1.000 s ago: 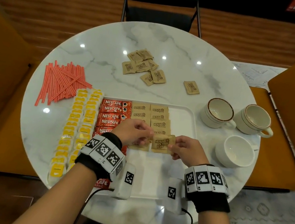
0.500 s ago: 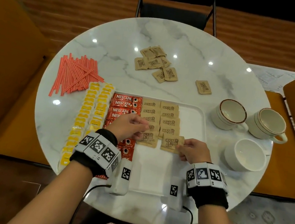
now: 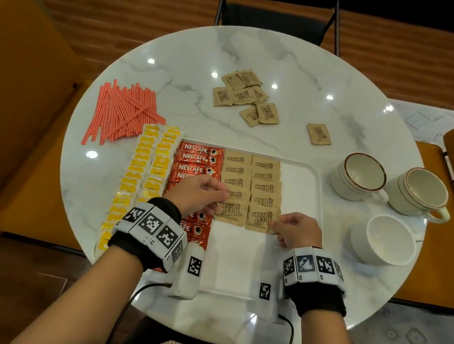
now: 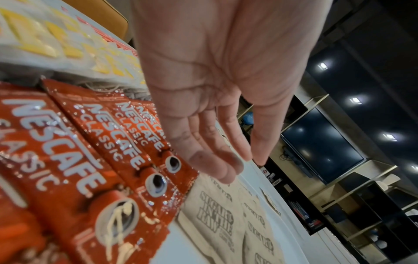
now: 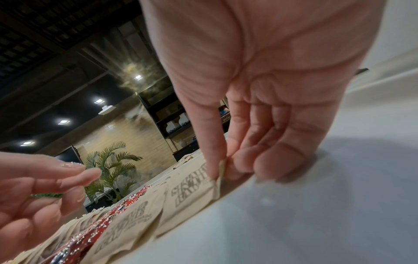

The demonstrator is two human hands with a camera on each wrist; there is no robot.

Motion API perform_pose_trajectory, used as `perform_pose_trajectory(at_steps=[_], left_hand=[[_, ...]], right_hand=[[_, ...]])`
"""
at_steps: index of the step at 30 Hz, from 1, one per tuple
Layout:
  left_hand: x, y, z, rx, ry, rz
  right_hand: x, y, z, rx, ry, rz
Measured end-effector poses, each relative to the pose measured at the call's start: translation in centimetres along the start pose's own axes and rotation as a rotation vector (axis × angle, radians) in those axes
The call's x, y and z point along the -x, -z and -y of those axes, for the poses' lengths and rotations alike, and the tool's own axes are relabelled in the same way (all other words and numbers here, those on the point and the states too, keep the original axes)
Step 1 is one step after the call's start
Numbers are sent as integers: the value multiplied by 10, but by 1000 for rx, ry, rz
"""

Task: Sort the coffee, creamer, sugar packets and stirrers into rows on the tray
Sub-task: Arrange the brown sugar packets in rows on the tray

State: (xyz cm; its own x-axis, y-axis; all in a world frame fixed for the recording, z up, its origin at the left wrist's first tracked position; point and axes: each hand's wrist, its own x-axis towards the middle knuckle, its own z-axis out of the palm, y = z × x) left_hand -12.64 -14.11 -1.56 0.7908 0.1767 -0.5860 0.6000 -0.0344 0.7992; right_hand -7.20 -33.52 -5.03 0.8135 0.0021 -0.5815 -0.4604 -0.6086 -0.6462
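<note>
Two sugar-packet columns fill the tray (image 3: pixel 300 179). The right hand (image 3: pixel 298 230) pinches the nearest sugar packet (image 3: pixel 261 219); the left hand (image 3: pixel 198 194) hovers, fingers relaxed. A careless release could skew it.

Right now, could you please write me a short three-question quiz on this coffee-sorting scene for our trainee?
1. True or false: the right hand pinches the edge of the nearest sugar packet on the tray.
2. How many cups stand on the table?
A. two
B. three
C. four
3. Fill in: the stirrers lie on the ____, not yet on the tray.

Key
1. True; the right wrist view shows thumb and fingers on the packet's edge.
2. B.
3. table, beside the yellow creamer packets.
</note>
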Motion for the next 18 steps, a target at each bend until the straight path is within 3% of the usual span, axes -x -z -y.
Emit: perform_pose_trajectory(at_steps=[18], left_hand=[[-4,-1,-1,-31,23,17]], right_hand=[[-3,-3,1,-29,6,-43]])
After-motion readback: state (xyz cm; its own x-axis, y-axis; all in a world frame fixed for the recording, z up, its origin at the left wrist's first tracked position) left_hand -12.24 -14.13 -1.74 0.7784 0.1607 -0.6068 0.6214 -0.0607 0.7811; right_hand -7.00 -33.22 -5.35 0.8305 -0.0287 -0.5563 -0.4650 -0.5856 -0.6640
